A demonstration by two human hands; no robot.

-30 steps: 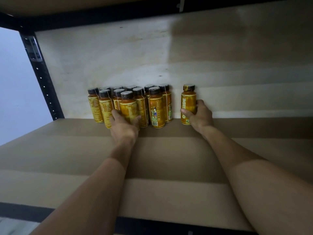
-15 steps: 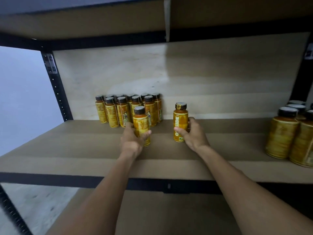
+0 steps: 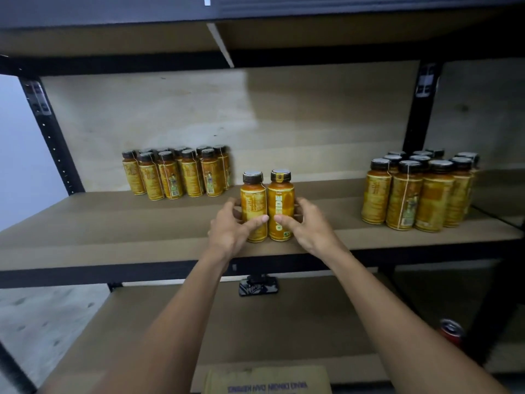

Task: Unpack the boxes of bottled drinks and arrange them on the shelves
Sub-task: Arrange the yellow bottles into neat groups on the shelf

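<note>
Near the front edge of the middle shelf [image 3: 113,228], both forearms reach up and inward. The left hand [image 3: 230,231] curls round the left bottle [image 3: 253,206], the right hand [image 3: 308,228] round the right bottle [image 3: 281,211], thumbs across the labels. Both bottles stand upright, touching. Further back sit the back-left group [image 3: 176,174] and the right-hand group [image 3: 417,191].

Red can [image 3: 451,332] lower right; small black object [image 3: 258,286] centre.

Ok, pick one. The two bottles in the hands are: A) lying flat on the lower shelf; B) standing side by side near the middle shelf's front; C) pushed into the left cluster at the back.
B: left hand and right hand hold the two bottles upright together, away from the back.
</note>
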